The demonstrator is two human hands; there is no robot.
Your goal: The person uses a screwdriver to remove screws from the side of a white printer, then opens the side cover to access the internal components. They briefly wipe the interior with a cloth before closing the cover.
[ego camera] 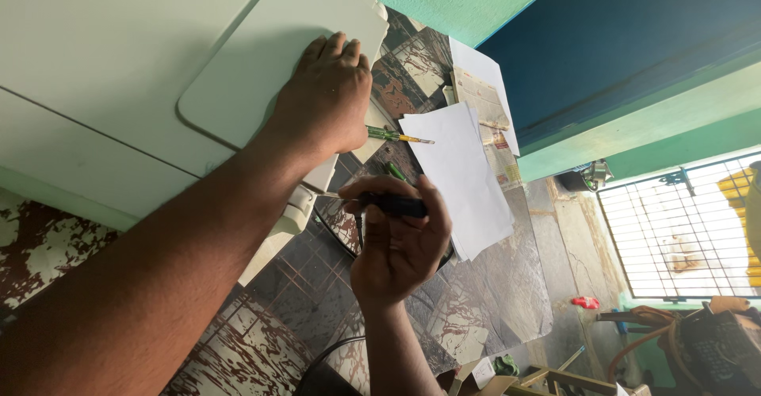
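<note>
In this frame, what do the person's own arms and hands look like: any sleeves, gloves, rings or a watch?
Both arms are bare as far as the frame shows, with no sleeve in view. The left hand and the right hand wear no gloves. No ring shows on the visible fingers, and no watch or band shows on either wrist. Nails look short and unpainted.

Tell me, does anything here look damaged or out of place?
Yes. The dark patterned table surface is badly worn, its coating flaked off in pale patches. The white paper sheets lie loosely fanned, not squared.
</note>
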